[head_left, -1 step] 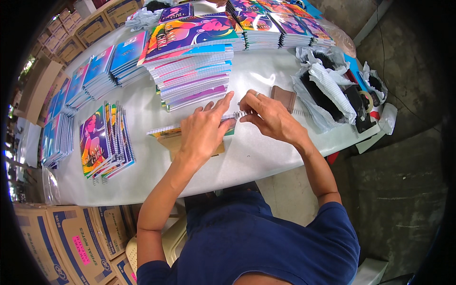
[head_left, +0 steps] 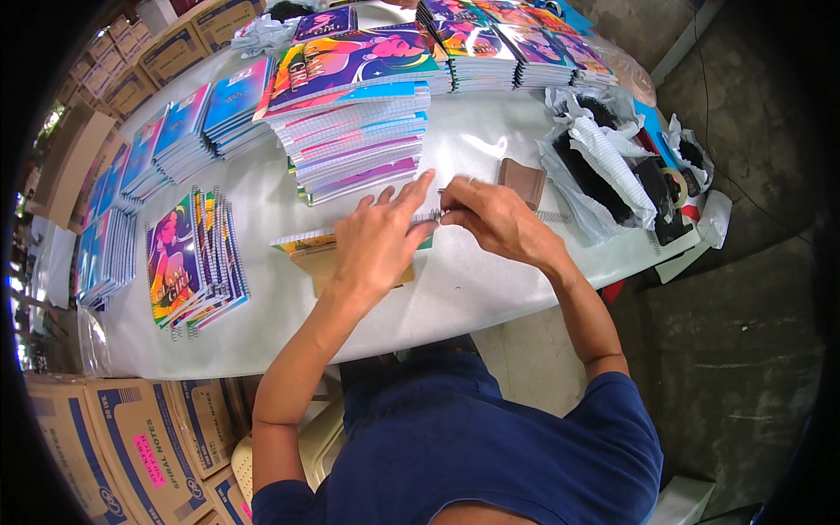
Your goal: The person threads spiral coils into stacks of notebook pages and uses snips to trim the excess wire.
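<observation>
notebook with squared page edges and a many-coloured cover [head_left: 302,237] lies near the middle of the pale, glossy bench [head_left: 490,284], set over a tan, cardboard-coloured block [head_left: 317,264], and the left hand [head_left: 374,238] is laid right across it, fingers spread, thumb set apart toward the page edge; how firmly it presses, you can't tell. and here's the right hand [head_left: 497,220], just beside it, fingers curled in, thumb and fingertips pinched together on a coil of thin silver wire [head_left: 553,216] at the notebook's right-hand end! the wire shows between the two hands and again past the right one, where it's blurred against the bench. just beyond that right hand sits a flat brown folded case [head_left: 522,182], and farther right, crumpled white wrapping around something black [head_left: 604,157], a roll of tape [head_left: 674,188] close by. straight ahead of the left hand towers a tall pile of notebooks with bright illustrated covers [head_left: 359,131]; over to the left lies a leaning, fanned batch of spiral-bound notebooks [head_left: 192,258], and behind it, stacks of blue-covered notebooks [head_left: 238,94]. down at lower left, brown cardboard cartons [head_left: 140,420] stand below the bench.
</observation>
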Demonstrator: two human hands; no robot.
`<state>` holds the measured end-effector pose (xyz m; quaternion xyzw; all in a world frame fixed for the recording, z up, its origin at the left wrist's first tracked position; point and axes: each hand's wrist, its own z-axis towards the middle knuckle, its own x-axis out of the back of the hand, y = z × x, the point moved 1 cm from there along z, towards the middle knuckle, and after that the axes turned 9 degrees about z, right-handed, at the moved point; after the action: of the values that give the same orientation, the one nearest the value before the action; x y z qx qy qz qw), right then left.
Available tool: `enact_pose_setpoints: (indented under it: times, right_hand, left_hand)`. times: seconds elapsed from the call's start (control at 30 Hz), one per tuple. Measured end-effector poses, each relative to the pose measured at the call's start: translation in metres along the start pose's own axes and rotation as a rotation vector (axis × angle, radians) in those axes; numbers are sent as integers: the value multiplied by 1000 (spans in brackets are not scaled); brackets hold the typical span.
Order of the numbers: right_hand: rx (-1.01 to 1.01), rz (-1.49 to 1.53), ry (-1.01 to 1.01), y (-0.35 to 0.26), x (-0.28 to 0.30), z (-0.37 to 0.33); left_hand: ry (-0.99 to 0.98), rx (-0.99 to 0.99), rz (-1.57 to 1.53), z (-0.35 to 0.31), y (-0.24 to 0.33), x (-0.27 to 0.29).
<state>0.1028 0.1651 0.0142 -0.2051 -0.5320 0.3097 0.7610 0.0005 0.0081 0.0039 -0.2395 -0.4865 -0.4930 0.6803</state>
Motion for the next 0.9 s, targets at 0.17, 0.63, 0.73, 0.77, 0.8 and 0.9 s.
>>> enact_pose_setpoints:
  times: [0.17,0.63,0.73,0.77,0.8,0.9]
  right_hand:
    - [-166,291,-272,25,25,1]
    - [-261,476,-349,67,64,13]
    - [-123,476,-458,69,40,35]
    - [-100,442,-468,73,37,43]
    - [-34,634,-456,73,39,43]
    - [13,843,-433,59,39,40]
  left_hand:
    - [-215,-97,59,-3,0,-7]
    - [-25,0,9,-7,-10,1]
    - [-84,97,-12,-4,-8,3]
    - [-20,74,-8,-4,-11,2]
    - [44,52,-3,-6,-15,-1]
    - [88,36,0,-9,-21,2]
